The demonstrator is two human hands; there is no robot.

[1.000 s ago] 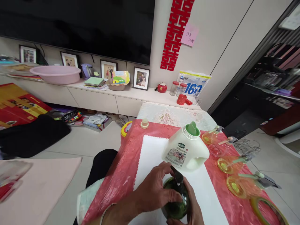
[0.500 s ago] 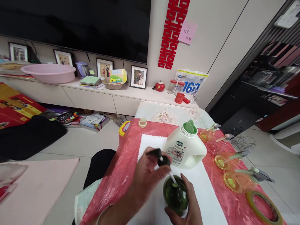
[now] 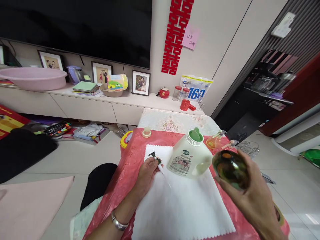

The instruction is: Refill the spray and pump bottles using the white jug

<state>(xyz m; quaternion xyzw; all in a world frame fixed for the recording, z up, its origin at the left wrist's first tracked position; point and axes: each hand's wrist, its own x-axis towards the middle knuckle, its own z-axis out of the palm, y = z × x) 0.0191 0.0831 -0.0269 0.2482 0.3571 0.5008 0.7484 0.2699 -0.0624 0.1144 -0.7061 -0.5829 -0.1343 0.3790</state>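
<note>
Over the white cloth [image 3: 180, 206], my left hand [image 3: 145, 176] pinches a dark green pump head [image 3: 155, 158] with a pale tube pointing down to the right. A dark green, round glass bottle [image 3: 231, 169] is lifted and tilted in my right hand [image 3: 255, 190], its mouth facing toward me or upward; I cannot tell which. Between both hands stands a pale green detergent jug [image 3: 181, 160] with an open top and a green spout inside. Its translucent cap [image 3: 146, 132] lies apart, near the table's far left corner.
Spray bottles with yellow bases [image 3: 214, 141] line the right side, partly hidden by my right arm. A red plastic tablecloth [image 3: 125, 180] lies under the white cloth. Beyond is a low cabinet with photo frames [image 3: 140, 83], a pink basin [image 3: 35, 80] and jars [image 3: 177, 93].
The pump head and tube have come out of the green bottle and moved left. My right hand has raised the bottle and carried it right, past the jug. The view has shifted right.
</note>
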